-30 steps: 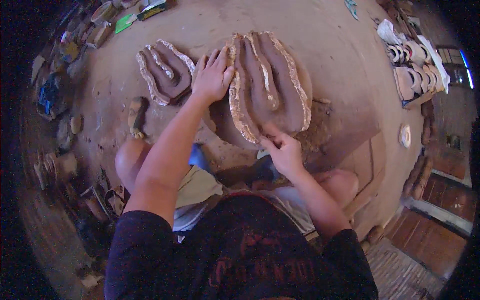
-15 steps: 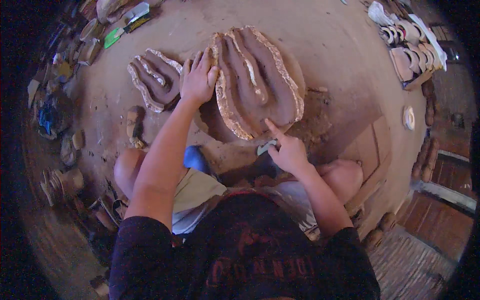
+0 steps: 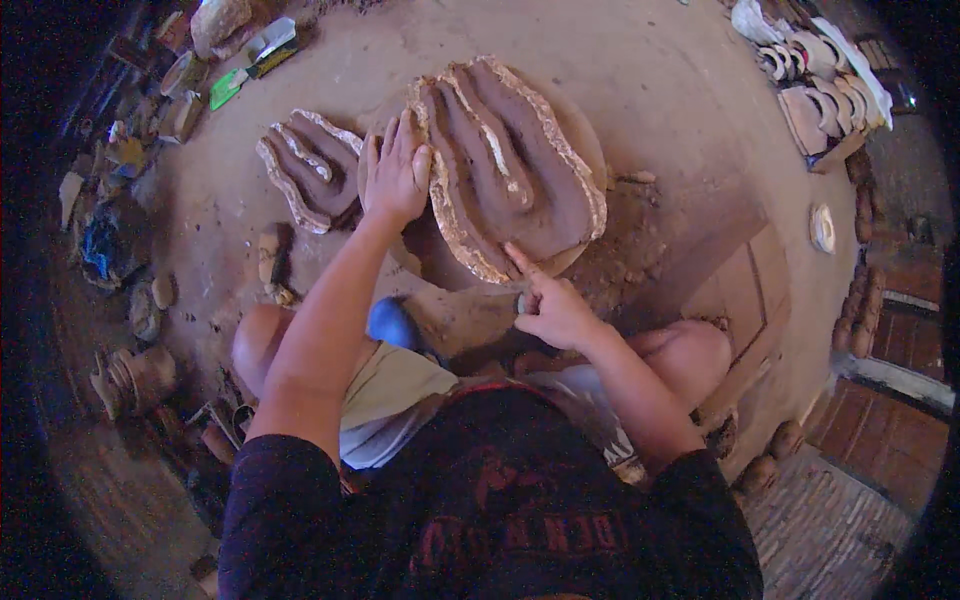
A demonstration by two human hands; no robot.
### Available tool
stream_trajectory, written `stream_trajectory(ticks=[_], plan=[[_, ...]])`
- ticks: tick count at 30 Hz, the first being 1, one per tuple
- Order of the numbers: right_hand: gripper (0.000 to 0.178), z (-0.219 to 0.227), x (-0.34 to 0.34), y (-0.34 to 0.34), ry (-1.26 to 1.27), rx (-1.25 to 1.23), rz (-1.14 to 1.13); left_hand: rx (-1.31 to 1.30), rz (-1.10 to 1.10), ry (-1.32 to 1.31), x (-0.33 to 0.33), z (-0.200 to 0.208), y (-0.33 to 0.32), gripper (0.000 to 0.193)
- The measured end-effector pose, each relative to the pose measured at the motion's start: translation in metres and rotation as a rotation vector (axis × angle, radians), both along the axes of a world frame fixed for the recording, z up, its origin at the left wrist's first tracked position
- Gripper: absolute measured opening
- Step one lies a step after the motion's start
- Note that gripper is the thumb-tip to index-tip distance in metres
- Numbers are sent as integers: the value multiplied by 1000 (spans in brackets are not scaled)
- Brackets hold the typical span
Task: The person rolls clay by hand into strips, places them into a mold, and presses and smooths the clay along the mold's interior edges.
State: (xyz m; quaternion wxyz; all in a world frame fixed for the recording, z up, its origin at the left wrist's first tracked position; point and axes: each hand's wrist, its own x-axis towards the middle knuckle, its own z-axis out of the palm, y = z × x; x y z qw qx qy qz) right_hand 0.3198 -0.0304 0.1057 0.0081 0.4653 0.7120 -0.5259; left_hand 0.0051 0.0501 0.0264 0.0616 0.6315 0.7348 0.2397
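A large, mould-like clay piece (image 3: 557, 205) lies before me, with a rough whitish rim, smooth brown hollows and a pale-topped ridge running down its middle. It rests on a round, dusty base (image 3: 588, 140). My left hand (image 3: 396, 178) lies with stretched fingers along its left rim. The index finger of my right hand (image 3: 560, 310) points out and touches the inner surface at the near end. My other right fingers are curled, and a pale greenish piece (image 3: 521, 303) shows beside the thumb, mostly hidden. A smaller piece of similar shape (image 3: 322, 190) sits to the left.
Several curved clay pieces (image 3: 835, 105) are stacked at the far right. A white ring-shaped thing (image 3: 822, 228) lies on the floor nearer. Assorted containers and a blue bundle (image 3: 98, 245) line the left side. Beside my crossed legs is a blue rounded object (image 3: 393, 323).
My right index finger has slid left along the near inner edge. The greenish piece shows less than before. My left hand stays at the left rim, and the whole view has shifted slightly.
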Motion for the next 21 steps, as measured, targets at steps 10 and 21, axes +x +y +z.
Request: stream_trajectory(ticks=[10,21], plan=[[38,-1,0,6,-130,197,-249,-22,-8,226,-8,-17,-9,70],[35,4,16,4,196,65,-551,18,197,-96,35,-16,-48,72]])
